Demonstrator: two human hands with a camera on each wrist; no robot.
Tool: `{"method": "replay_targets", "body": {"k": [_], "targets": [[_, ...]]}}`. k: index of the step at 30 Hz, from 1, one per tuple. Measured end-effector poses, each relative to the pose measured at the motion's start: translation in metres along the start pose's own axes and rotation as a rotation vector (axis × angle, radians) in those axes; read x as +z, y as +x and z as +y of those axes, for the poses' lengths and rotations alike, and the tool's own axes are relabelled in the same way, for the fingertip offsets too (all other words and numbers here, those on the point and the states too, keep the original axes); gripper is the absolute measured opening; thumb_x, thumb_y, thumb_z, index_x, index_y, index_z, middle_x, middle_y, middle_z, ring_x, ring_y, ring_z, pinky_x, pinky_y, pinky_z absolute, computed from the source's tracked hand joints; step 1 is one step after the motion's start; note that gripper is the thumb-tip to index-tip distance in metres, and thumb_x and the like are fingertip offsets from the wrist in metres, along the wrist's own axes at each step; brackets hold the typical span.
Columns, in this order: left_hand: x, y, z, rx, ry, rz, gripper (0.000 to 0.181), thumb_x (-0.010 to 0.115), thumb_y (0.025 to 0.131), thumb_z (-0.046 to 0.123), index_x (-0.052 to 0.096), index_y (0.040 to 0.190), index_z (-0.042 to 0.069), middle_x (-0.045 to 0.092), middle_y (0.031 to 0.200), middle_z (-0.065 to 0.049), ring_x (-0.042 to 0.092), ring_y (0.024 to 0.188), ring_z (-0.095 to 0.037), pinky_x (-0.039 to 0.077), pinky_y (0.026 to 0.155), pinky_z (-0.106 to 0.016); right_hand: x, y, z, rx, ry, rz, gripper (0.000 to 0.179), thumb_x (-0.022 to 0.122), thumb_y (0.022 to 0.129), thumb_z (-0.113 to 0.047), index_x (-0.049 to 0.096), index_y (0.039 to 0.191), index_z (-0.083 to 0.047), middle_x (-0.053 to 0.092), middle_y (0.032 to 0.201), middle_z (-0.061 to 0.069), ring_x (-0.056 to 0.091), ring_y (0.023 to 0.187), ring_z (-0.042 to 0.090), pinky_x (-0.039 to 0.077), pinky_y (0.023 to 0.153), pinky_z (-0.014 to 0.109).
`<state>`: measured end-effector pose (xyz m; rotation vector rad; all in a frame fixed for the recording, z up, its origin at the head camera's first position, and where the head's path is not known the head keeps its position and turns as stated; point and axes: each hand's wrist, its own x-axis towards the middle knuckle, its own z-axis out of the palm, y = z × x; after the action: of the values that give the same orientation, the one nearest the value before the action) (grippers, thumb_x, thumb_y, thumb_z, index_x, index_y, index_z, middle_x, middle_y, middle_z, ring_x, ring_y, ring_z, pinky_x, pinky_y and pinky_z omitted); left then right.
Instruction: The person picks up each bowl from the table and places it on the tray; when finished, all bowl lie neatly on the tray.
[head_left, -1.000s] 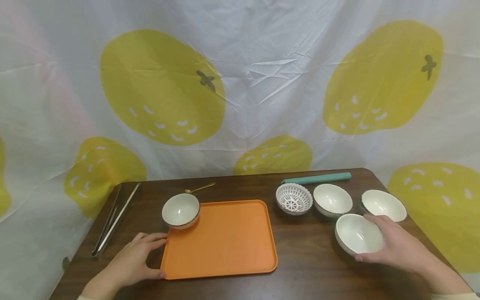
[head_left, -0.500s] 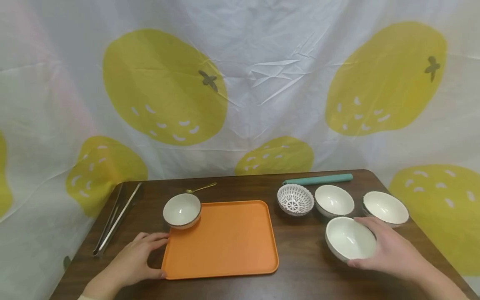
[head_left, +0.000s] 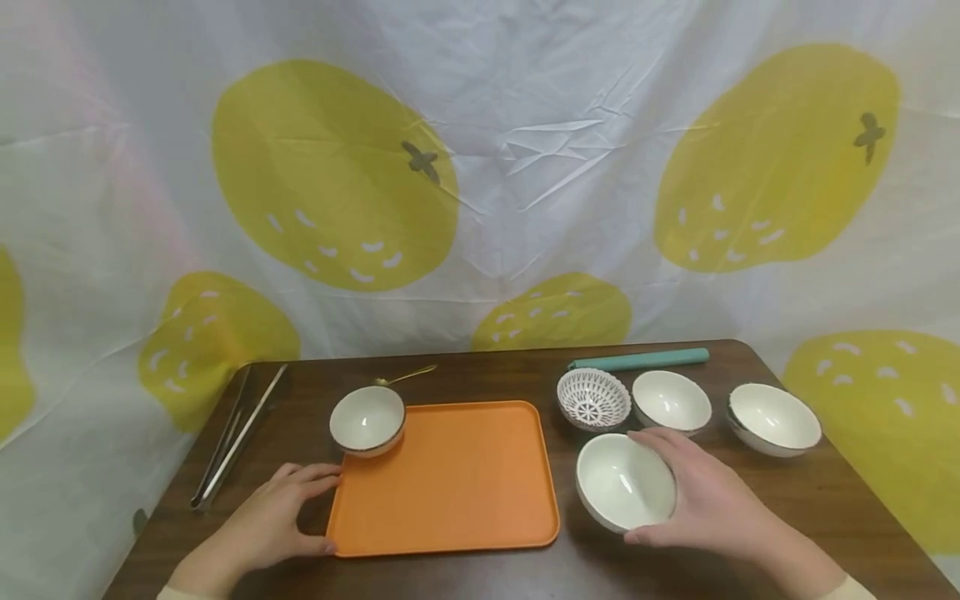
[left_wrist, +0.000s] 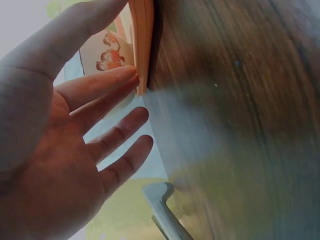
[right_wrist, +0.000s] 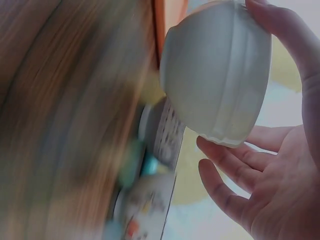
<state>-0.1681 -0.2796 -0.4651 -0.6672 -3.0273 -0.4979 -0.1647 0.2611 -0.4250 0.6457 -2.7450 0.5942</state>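
Observation:
My right hand [head_left: 708, 504] grips a plain white bowl [head_left: 624, 482] by its side, thumb and fingers on opposite edges. In the right wrist view the bowl [right_wrist: 220, 75] hangs above the tabletop, its smooth outer wall showing. It is just right of an orange tray [head_left: 450, 483]. At the tray's left edge rests my left hand [head_left: 262, 521], with thumb and fingertips touching the rim and the fingers spread fairly straight. Another white bowl [head_left: 367, 421] sits on the tray's far left corner; the left wrist view shows a red figure print on its outside.
A black-and-white patterned bowl [head_left: 592, 400] and two white bowls [head_left: 671, 402] [head_left: 774, 417] stand at the right. Behind them lies a green roll [head_left: 641, 360]. Tongs [head_left: 240, 437] lie at the left, a small gold spoon [head_left: 405, 375] at the back. A fruit-print curtain [head_left: 517, 208] hangs behind.
My right hand has carried the white bowl leftward, from in front of the right-hand bowls to beside the tray. The left hand stays at the tray's edge.

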Motion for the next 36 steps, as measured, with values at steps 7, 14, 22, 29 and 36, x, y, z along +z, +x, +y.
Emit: {"method": "replay_targets", "body": {"k": [7, 14, 22, 29, 36], "targets": [[0.001, -0.001, -0.007, 0.049, -0.005, 0.018, 0.080, 0.092, 0.069, 0.049, 0.069, 0.134, 0.008, 0.063, 0.141, -0.003, 0.056, 0.119, -0.027, 0.052, 0.095, -0.055, 0.023, 0.022, -0.030, -0.085, 0.031, -0.022, 0.115, 0.093, 0.049, -0.071, 0.059, 0.141, -0.010, 0.061, 0.136, -0.002, 0.064, 0.115, 0.016, 0.057, 0.090, 0.042], [0.006, -0.001, -0.013, 0.067, -0.041, 0.014, 0.080, 0.089, 0.072, 0.052, 0.067, 0.136, 0.009, 0.062, 0.143, -0.004, 0.054, 0.120, -0.026, 0.051, 0.095, -0.053, 0.049, 0.045, -0.056, -0.152, 0.095, -0.088, 0.114, 0.091, 0.051, -0.072, 0.060, 0.141, -0.010, 0.061, 0.134, -0.003, 0.064, 0.113, 0.014, 0.057, 0.092, 0.039], [0.005, -0.002, -0.017, 0.085, -0.057, 0.014, 0.078, 0.088, 0.075, 0.050, 0.066, 0.137, 0.008, 0.061, 0.144, -0.005, 0.053, 0.116, -0.022, 0.053, 0.093, -0.048, 0.077, 0.071, -0.088, -0.176, 0.147, -0.159, 0.113, 0.092, 0.053, -0.068, 0.059, 0.144, -0.010, 0.060, 0.137, -0.001, 0.063, 0.116, 0.016, 0.056, 0.096, 0.039], [0.005, 0.000, -0.014, 0.085, -0.046, 0.024, 0.078, 0.088, 0.074, 0.052, 0.068, 0.136, 0.009, 0.062, 0.143, -0.004, 0.053, 0.116, -0.022, 0.052, 0.094, -0.049, 0.105, 0.084, -0.114, -0.284, 0.132, -0.163, 0.114, 0.093, 0.052, -0.068, 0.058, 0.143, -0.010, 0.061, 0.136, 0.000, 0.062, 0.119, 0.017, 0.053, 0.100, 0.035], [0.004, 0.001, -0.014, 0.078, -0.051, 0.020, 0.078, 0.089, 0.073, 0.052, 0.069, 0.134, 0.009, 0.063, 0.142, -0.004, 0.053, 0.117, -0.023, 0.052, 0.095, -0.051, 0.124, 0.099, -0.142, -0.332, 0.134, -0.190, 0.113, 0.091, 0.054, -0.072, 0.056, 0.145, -0.013, 0.060, 0.136, -0.001, 0.061, 0.120, 0.015, 0.052, 0.100, 0.033]]}}
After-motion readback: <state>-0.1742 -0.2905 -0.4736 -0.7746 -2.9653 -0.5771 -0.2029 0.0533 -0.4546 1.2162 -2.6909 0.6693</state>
